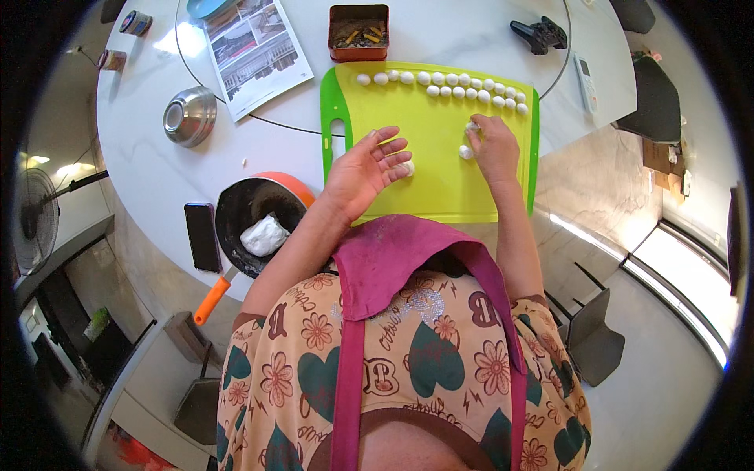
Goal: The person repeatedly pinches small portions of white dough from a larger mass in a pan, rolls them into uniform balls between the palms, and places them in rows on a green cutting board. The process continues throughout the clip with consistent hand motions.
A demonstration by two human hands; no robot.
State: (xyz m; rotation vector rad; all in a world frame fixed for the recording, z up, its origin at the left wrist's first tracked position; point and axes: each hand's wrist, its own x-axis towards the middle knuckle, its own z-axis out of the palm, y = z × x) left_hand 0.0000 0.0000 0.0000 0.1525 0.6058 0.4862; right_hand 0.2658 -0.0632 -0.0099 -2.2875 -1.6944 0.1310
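Observation:
Over the left part of a yellow-green cutting board (408,200), my left hand (363,173) is open, palm turned inward and fingers apart. A small white dough piece (408,168) shows just beside its fingertips, partly hidden by them. At the board's right, my right hand (496,151) pinches a white dough ball (472,126) between thumb and fingers. Just below those fingertips lies another loose dough ball (465,152). Several more dough balls (437,78) sit in two rows along the board's far edge.
Left of the board stands an orange-handled pan (287,182) holding a white dough lump (265,235). Beside it are a phone (203,237) and a metal bowl (190,116). Beyond lie a printed sheet (255,55), a red tin (359,53), a game controller (539,35) and a remote (585,82).

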